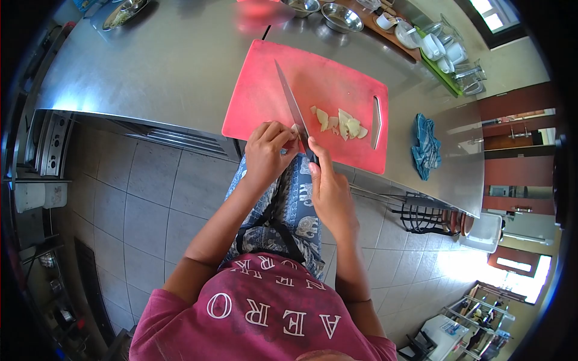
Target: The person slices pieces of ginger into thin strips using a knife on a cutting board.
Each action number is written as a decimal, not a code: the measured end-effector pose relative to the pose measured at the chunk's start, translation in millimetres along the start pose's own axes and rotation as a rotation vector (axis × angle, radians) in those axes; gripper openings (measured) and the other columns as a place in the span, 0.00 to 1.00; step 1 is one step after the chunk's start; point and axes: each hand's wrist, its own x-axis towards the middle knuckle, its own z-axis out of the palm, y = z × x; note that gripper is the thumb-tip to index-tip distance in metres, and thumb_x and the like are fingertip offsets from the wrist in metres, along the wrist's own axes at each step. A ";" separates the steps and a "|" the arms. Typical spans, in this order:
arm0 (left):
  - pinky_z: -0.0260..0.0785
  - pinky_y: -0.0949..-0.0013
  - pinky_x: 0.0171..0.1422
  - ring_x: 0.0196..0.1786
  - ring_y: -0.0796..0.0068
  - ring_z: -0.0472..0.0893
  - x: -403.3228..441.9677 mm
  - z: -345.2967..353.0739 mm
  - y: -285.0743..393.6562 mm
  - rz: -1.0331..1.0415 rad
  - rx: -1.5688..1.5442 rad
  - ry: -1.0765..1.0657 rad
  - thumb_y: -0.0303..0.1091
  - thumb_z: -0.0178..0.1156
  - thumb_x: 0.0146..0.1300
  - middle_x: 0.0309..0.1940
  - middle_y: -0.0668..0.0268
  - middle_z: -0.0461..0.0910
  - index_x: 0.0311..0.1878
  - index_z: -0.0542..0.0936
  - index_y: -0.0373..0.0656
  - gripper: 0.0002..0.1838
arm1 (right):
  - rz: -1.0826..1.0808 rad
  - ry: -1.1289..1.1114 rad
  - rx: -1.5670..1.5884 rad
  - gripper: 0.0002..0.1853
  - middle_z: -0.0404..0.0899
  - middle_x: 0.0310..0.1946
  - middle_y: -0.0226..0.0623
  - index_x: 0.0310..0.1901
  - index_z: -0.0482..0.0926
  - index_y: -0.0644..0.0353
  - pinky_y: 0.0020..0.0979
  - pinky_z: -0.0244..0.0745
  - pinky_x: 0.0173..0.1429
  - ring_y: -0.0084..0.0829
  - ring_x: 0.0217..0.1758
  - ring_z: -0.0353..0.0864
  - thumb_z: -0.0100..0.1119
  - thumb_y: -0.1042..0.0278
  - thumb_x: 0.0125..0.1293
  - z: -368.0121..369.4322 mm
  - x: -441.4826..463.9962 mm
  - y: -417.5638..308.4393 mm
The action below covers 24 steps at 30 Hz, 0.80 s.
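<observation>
Left hand: the fingers of the left hand are curled, and a small pale piece is pinched at their tips, close beside the blade.
Right hand: the dark handle of the knife is grasped by the right hand, the index finger extended along it.
Board: the blade is held slanting over the red cutting board, near its front edge.
Slices: pale slices are scattered between knife and handle slot; from the left hand they are separated by the blade.
Right of board: a crumpled blue cloth is seen on the steel counter.
Beyond board: two metal bowls and, farther right, stacked cups are shown.
</observation>
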 end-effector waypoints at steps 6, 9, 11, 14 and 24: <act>0.72 0.67 0.38 0.34 0.70 0.78 -0.5 1.6 -0.6 -0.005 -0.009 0.010 0.25 0.69 0.40 0.27 0.72 0.78 0.25 0.79 0.44 0.08 | -0.046 0.045 -0.049 0.24 0.80 0.28 0.55 0.70 0.59 0.51 0.52 0.73 0.35 0.56 0.34 0.81 0.45 0.66 0.75 8.2 0.0 2.4; 0.72 0.67 0.38 0.34 0.70 0.78 -0.4 1.9 -0.3 -0.007 0.002 0.010 0.25 0.69 0.40 0.27 0.72 0.78 0.24 0.79 0.44 0.08 | -0.035 0.041 -0.106 0.24 0.80 0.27 0.55 0.70 0.59 0.51 0.52 0.74 0.35 0.57 0.32 0.81 0.45 0.64 0.75 10.4 1.9 2.7; 0.72 0.67 0.38 0.34 0.70 0.78 0.0 2.8 0.6 -0.008 0.000 0.020 0.25 0.69 0.40 0.27 0.72 0.78 0.24 0.79 0.44 0.08 | -0.012 0.020 -0.151 0.24 0.80 0.26 0.55 0.70 0.58 0.50 0.53 0.74 0.34 0.57 0.32 0.81 0.45 0.64 0.75 10.2 4.6 -0.2; 0.73 0.67 0.38 0.34 0.69 0.79 1.0 0.5 1.9 -0.009 -0.006 0.010 0.25 0.70 0.42 0.28 0.71 0.79 0.25 0.80 0.43 0.07 | 0.010 -0.009 -0.178 0.24 0.80 0.26 0.57 0.70 0.57 0.50 0.54 0.74 0.34 0.58 0.32 0.81 0.45 0.64 0.75 9.3 9.9 -4.8; 0.73 0.65 0.40 0.36 0.67 0.80 -0.5 -4.2 -0.7 -0.060 -0.018 -0.071 0.29 0.70 0.46 0.30 0.70 0.79 0.27 0.80 0.43 0.07 | 0.024 -0.039 0.180 0.20 0.81 0.27 0.51 0.67 0.59 0.50 0.43 0.73 0.24 0.42 0.22 0.80 0.41 0.61 0.77 11.2 55.8 14.6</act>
